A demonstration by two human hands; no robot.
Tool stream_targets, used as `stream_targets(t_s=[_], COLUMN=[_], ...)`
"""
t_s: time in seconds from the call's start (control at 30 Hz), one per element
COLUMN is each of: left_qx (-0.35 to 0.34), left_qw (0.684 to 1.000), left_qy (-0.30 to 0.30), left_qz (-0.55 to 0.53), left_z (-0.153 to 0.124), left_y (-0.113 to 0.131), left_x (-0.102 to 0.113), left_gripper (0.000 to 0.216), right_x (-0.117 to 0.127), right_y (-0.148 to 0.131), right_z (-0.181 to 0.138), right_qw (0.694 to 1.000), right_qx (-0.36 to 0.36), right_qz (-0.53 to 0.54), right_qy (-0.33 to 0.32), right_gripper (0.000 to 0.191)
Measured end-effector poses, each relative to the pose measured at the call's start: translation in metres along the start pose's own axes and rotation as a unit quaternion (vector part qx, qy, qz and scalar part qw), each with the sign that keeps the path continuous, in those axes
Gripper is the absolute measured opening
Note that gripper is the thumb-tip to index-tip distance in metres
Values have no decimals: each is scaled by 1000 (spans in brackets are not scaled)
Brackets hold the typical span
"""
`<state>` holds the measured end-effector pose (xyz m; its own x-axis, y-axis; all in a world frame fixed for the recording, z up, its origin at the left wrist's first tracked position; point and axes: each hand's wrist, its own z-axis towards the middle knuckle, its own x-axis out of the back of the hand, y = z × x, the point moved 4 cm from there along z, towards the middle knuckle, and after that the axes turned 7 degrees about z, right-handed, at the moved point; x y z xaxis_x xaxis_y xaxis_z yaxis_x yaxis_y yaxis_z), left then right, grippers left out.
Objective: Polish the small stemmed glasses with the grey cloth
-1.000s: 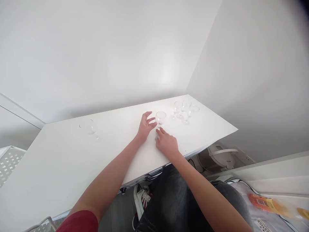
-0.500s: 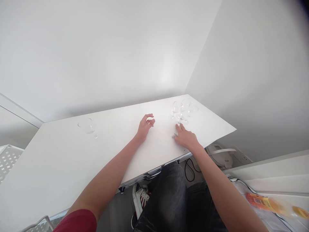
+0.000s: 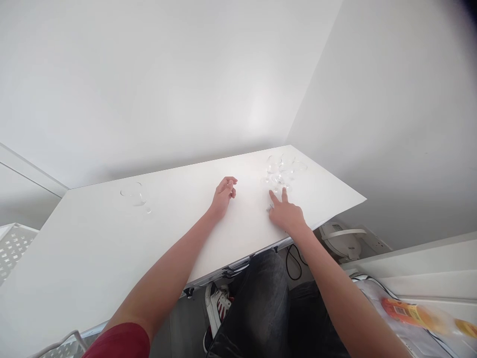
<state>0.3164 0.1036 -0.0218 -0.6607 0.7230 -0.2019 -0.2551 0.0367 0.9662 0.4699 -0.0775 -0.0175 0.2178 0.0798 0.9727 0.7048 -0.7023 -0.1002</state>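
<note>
My right hand [image 3: 286, 214] rests low over the table, its index and middle fingers stretched forward and spread in a V. Their tips reach the near side of several clear stemmed glasses [image 3: 280, 171] standing close together; transparency hides whether they touch. A small grey thing [image 3: 269, 208] shows by the right thumb, too small to name. My left hand [image 3: 224, 193] is in the middle of the table, fingers curled in against the thumb, with nothing visible in it. A separate clear stemmed glass [image 3: 134, 195] stands toward the left, apart from both hands.
The white table [image 3: 104, 248] meets a white wall behind. Under its right end are a pale appliance [image 3: 341, 241] and a black cable [image 3: 294, 263]. An orange-labelled bottle [image 3: 410, 314] lies at lower right. A perforated white rack [image 3: 17, 246] stands on the left.
My left thumb and fingers have drawn together. The right index and middle fingers have spread wider apart near the clustered glasses. The lone glass has stayed in place.
</note>
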Motion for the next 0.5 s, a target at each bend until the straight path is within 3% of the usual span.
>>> stream_targets(t_s=[0.17, 0.33, 0.5], left_qx=[13, 39, 62], left_qw=[999, 984, 954], left_qy=[10, 80, 157], left_qz=[-31, -155, -249], left_z=[3, 9, 13], left_y=[-6, -12, -17], left_x=[5, 21, 34], left_gripper=[35, 37, 34], right_x=[-12, -23, 5], right_y=[-27, -84, -154], right_z=[-29, -67, -88], right_qw=[1000, 994, 962], right_qx=[0, 107, 222], right_qz=[-18, 8, 122], right_qy=[20, 21, 102], right_gripper=[72, 72, 60])
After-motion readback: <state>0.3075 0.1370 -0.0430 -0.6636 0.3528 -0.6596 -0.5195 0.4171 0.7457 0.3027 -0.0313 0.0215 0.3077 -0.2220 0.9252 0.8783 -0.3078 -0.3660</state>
